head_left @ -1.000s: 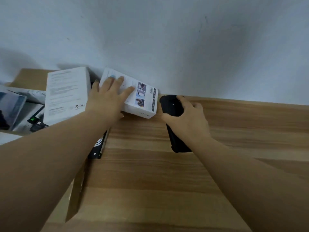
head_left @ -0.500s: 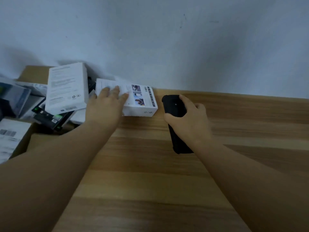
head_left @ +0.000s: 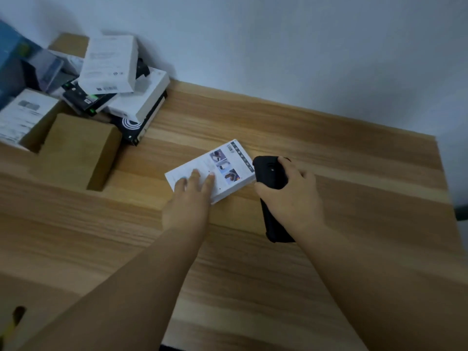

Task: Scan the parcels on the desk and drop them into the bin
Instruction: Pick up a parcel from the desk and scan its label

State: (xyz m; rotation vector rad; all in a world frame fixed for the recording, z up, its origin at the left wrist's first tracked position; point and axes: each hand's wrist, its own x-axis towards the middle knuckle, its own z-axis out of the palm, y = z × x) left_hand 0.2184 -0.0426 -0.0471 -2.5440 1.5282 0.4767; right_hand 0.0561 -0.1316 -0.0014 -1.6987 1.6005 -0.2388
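Note:
A flat white parcel box (head_left: 222,165) with small pictures printed on top lies on the wooden desk (head_left: 329,153) near its middle. My left hand (head_left: 188,203) rests on the box's near end with straight fingers. Right of the box, my right hand (head_left: 291,198) grips a black handheld scanner (head_left: 269,173), whose head almost touches the box's right end. The scanner's lower half sticks out under my wrist.
At the back left sits a heap of parcels: a white box (head_left: 110,64) on top, black boxes (head_left: 86,100), another white box (head_left: 141,100), a brown carton (head_left: 78,148) and a blue box (head_left: 12,46). A pale wall runs behind the desk.
The white box has slid away from the heap by the wall toward the desk's middle under my left hand. My right hand kept the scanner beside it.

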